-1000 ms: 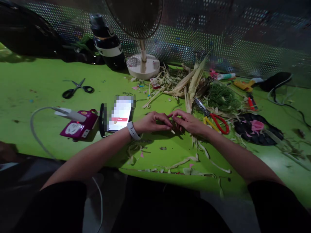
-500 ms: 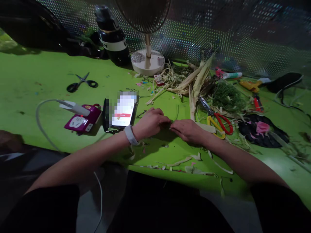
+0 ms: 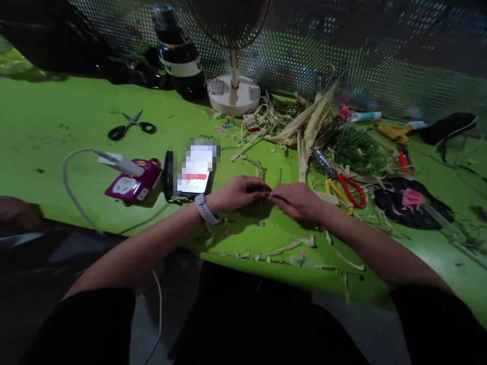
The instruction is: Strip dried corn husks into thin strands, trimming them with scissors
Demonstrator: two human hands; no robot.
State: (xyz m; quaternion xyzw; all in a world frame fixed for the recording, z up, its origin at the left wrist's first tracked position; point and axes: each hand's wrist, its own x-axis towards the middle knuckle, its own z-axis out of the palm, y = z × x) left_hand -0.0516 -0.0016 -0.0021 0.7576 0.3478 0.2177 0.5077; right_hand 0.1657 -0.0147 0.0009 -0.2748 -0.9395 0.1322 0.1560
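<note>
My left hand (image 3: 243, 193), with a pale band on the wrist, and my right hand (image 3: 294, 199) meet fingertip to fingertip just above the green table (image 3: 243, 235). Both are closed in a pinch. Whatever they hold between the tips is too small and dark to make out. Just beyond my left fingers lies a pale curled strip (image 3: 258, 170) of husk. To the right of my right hand are red-and-yellow-handled pliers or snips (image 3: 338, 177), near dried corn husks (image 3: 304, 147). A lit phone (image 3: 196, 170) stands left of my left hand.
A purple power adapter (image 3: 133, 185) with a plugged-in charger and open scissors (image 3: 131, 124) are at left. Behind stand a fan (image 3: 234, 96) and a dark bottle (image 3: 182, 68). Green fibres (image 3: 359, 149), a yellow glue gun (image 3: 395, 133) and a black piece (image 3: 391, 203) lie right. Another person's hand (image 3: 19, 215) is far left.
My left hand has shifted slightly, and a gap now shows between its thumb and fingers. The pale curled strip beyond it has come into view. My right hand stays nearly in place.
</note>
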